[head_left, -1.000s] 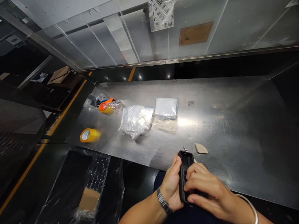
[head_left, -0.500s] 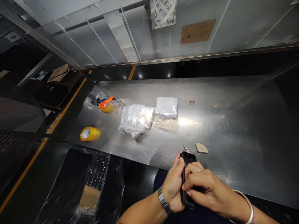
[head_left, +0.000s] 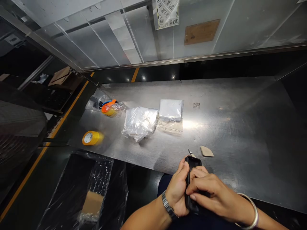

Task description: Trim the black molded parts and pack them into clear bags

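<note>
Both my hands grip a black phone case point(head_left: 193, 179) in front of my body, just off the steel table's near edge. My left hand point(head_left: 176, 191) wraps its back and side. My right hand point(head_left: 211, 195) presses its fingers across it. Just beyond the case, a small pointed metal blade point(head_left: 190, 151) sticks out, its handle mostly hidden. To the right of the blade lies a beige fan-shaped scrap point(head_left: 206, 151). Farther off are two clear plastic bags point(head_left: 140, 124) point(head_left: 171, 110) and a yellow tape roll point(head_left: 91, 138).
The steel table point(head_left: 230, 127) stretches to the right. An orange-and-yellow item in plastic point(head_left: 107, 109) lies at its far left corner. Below the left edge stands a black bin lined with clear plastic point(head_left: 100, 172). A glass panel point(head_left: 251, 25) rises behind.
The black case has turned slightly between my hands, and my right hand's fingers have shifted left along it. The items on the table have not moved.
</note>
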Motion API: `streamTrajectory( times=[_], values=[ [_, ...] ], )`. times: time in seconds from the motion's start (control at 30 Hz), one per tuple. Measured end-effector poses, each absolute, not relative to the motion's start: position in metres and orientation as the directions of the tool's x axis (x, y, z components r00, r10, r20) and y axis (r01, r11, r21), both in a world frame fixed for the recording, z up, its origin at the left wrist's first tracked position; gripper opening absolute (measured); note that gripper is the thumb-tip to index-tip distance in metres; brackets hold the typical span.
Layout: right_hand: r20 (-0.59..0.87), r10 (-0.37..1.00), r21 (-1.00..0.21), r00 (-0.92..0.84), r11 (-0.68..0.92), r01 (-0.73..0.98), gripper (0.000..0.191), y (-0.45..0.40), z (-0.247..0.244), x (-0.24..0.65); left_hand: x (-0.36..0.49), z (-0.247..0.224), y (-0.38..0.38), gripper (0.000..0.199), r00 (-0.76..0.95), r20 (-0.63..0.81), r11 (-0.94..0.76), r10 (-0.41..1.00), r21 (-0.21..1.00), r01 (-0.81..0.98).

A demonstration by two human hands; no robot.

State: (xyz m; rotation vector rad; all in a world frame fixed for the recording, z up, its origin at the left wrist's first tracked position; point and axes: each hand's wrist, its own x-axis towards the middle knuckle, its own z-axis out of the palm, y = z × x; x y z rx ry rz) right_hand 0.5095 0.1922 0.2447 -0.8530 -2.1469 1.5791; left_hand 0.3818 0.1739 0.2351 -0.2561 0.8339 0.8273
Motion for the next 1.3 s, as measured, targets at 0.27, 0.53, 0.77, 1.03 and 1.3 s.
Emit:
streamTrajectory(
  times=[0.27,0.53,0.77,1.03,1.3],
  values=[
    [0.02,0.63,-0.944,-0.777,0.268,0.192,0.009,0.191,0.243,0.512,0.379,0.235,0.175,0.025,0.435,-0.72,0.65,0.541,0.029,-0.76],
    [0.164,0.726,-0.913,-0.668,0.368,0.175,0.011,0.189,0.241,0.506,0.379,0.233,0.175,0.037,0.593,-0.633,0.716,0.498,-0.086,-0.693],
    [0.139,0.989,-0.982,-0.059,0.145,0.118,0.014,0.176,0.229,0.516,0.373,0.244,0.181,0.04,0.166,-0.696,0.443,0.698,0.238,-0.864],
    [-0.33,0.932,-0.921,-0.151,-0.283,0.266,0.036,0.159,0.228,0.521,0.371,0.245,0.181,0.049,0.083,-0.687,0.405,0.722,0.323,-0.855],
    [-0.581,0.725,-0.804,-0.369,-0.582,0.123,0.065,0.151,0.222,0.505,0.373,0.242,0.176,0.05,0.003,-0.658,0.404,0.753,0.458,-0.792]
  ],
)
